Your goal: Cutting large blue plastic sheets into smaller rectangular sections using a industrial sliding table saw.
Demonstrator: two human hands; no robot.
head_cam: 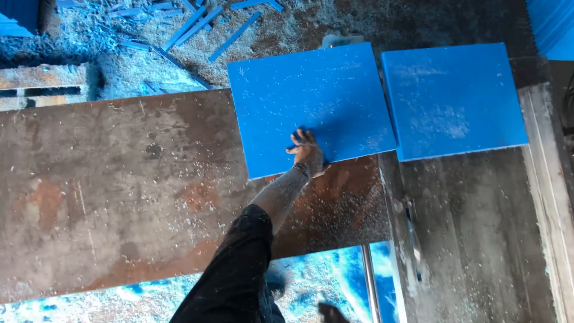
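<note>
From the head camera, one hand [307,152] lay flat, fingers spread, on the near edge of a blue square panel [311,101], pressing on it rather than gripping it. I could not tell for sure whether it was the left or the right hand; the other hand was out of view. A dark sleeve [236,269] ran down from it toward six o'clock. The panel sat at twelve o'clock on the rusty, dust-strewn metal table [107,185]. At three o'clock from it, just beside but apart, lay a second blue panel [454,98] on a grey surface. Blue offcut strips [197,27] were scattered among sawdust at eleven o'clock. Blue-and-white shavings [119,302] covered the floor at seven o'clock.
</note>
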